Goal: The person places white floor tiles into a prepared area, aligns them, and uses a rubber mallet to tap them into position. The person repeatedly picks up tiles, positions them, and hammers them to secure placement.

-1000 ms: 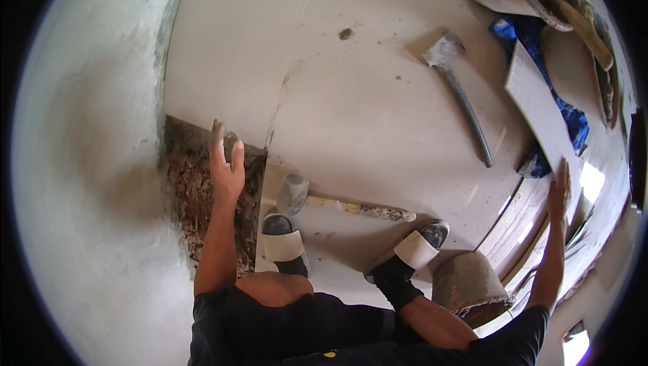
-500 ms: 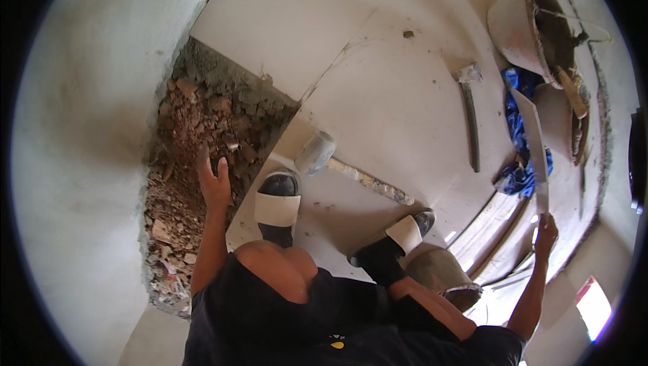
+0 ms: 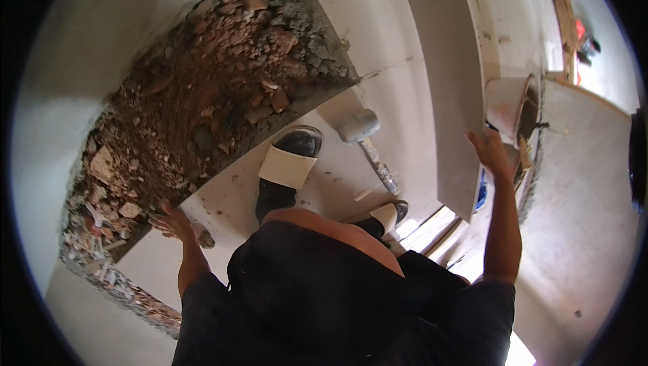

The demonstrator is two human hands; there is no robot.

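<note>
A long cut strip of grey floor tile (image 3: pixel 449 96) stands raised on the right. My right hand (image 3: pixel 493 153) grips its right edge, the thumb on the face toward me and the fingers partly hidden. My left hand (image 3: pixel 173 223) is empty with fingers spread, above the border between the laid tiles and a patch of broken rubble (image 3: pixel 202 96). Below that hand a small clod (image 3: pixel 206 238) lies on the tile. In front of me a mallet (image 3: pixel 358 126) with a pale head and a stained handle rests on the floor.
Tilted on its side, a mortar-stained bucket (image 3: pixel 506 102) lies behind the tile strip. A bit of blue plastic (image 3: pixel 481 190) shows past the strip's lower edge. My sandalled feet, one being my left sandal (image 3: pixel 287 167), stand on the pale tiled floor (image 3: pixel 317 194). A wall bounds the rubble.
The tile strip has swung from edge-on at the far right to broad face toward me, closer in. My left hand has drawn back from over the rubble. The view has turned.
</note>
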